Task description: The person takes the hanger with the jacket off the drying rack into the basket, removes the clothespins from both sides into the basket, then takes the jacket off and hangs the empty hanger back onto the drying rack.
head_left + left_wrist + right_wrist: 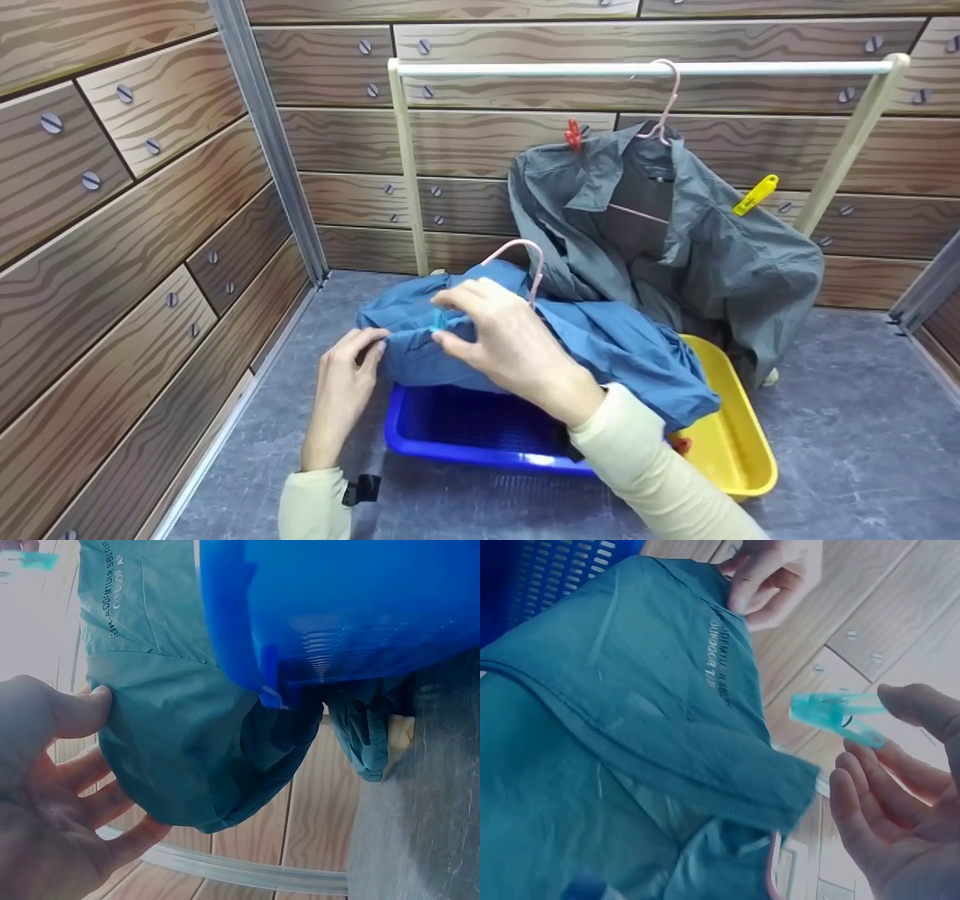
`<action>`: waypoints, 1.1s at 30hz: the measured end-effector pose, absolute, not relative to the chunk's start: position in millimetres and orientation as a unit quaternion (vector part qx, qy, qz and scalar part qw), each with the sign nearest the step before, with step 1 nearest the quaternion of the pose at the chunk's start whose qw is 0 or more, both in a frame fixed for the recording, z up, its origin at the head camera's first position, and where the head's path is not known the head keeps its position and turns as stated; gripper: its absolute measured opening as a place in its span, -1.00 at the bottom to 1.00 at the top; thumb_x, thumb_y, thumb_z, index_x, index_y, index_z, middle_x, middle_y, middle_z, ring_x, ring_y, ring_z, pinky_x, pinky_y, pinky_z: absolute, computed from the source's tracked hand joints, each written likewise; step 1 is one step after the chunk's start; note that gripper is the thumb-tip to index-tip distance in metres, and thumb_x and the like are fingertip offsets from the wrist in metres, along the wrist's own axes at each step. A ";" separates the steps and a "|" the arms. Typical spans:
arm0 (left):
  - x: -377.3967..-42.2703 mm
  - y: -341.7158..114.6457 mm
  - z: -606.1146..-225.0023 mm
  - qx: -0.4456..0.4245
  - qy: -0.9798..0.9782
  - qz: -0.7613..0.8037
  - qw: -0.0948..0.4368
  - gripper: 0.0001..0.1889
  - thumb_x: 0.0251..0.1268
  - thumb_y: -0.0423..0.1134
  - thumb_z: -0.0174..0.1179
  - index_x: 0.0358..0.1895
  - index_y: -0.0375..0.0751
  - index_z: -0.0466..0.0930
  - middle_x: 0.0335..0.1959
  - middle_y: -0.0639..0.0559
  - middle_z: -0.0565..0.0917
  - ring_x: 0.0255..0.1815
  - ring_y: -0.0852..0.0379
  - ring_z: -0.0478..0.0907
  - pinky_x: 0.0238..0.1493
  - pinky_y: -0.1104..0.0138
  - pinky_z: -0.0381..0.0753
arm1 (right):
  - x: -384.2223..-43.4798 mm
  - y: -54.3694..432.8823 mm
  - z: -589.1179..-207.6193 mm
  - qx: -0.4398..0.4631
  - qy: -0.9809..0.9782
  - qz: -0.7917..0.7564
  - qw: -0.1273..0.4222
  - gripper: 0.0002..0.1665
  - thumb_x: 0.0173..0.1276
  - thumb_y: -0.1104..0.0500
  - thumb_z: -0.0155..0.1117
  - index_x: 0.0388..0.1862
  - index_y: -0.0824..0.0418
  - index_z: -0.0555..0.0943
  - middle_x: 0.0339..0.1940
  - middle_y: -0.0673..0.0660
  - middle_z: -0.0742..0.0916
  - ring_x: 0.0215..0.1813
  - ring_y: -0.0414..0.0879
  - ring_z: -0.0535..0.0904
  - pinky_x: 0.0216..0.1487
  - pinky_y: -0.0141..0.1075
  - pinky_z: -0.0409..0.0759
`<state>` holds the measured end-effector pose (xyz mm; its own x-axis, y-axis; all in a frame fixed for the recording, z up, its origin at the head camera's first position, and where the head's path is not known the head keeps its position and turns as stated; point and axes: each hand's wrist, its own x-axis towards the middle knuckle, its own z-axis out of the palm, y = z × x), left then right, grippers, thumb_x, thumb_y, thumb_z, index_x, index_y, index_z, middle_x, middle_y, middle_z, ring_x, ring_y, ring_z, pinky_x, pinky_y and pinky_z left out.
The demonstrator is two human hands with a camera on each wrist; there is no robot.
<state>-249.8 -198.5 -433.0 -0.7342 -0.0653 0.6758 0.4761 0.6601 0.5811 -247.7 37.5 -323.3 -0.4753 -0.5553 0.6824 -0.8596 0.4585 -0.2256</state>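
A blue jacket [622,341] lies bunched over the blue basket, with a pink hanger hook [539,262] standing up from its collar area. At the jacket's left shoulder, my left hand [346,379] pinches the fabric between thumb and fingers, close to printed lettering [718,664]. My right hand [517,349] is above the same shoulder. Between its thumb and fingers it pinches a turquoise clothespin [829,712], whose jaw end points toward the jacket edge. In the right wrist view a gap shows between the clothespin and the cloth.
The blue basket [480,453] stands in front, beside a yellow basin [757,457] with a small red item [681,445] in it. Behind, a grey jacket [757,262] hangs from a rack bar [517,70], bearing red [573,135] and yellow clothespins [756,195]. Wood-patterned walls enclose the space.
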 end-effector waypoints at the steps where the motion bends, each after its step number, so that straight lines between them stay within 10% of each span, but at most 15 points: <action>1: -249.8 -198.7 -433.1 -0.122 -0.844 -0.394 0.343 -0.85 0.29 -0.46 0.24 -0.19 -0.18 0.73 -0.36 0.10 0.64 -0.39 0.17 0.51 -0.29 0.18 0.51 | -245.8 40.9 -322.4 0.436 -0.808 0.290 0.270 -0.65 0.26 0.12 0.43 0.01 0.16 0.66 -0.09 0.00 0.71 -0.05 -0.18 0.55 -0.03 -0.32 0.54; 33: -250.9 -199.0 -436.5 -0.113 -0.848 -0.388 0.342 -0.85 0.30 -0.45 0.24 -0.17 -0.18 0.72 -0.34 0.09 0.66 -0.36 0.15 0.54 -0.26 0.16 0.51 | -172.4 222.2 -341.5 0.219 -0.840 0.325 0.376 -0.47 0.11 0.32 0.52 0.11 0.14 0.66 -0.08 -0.02 0.70 -0.09 -0.25 0.51 0.02 -0.55 0.37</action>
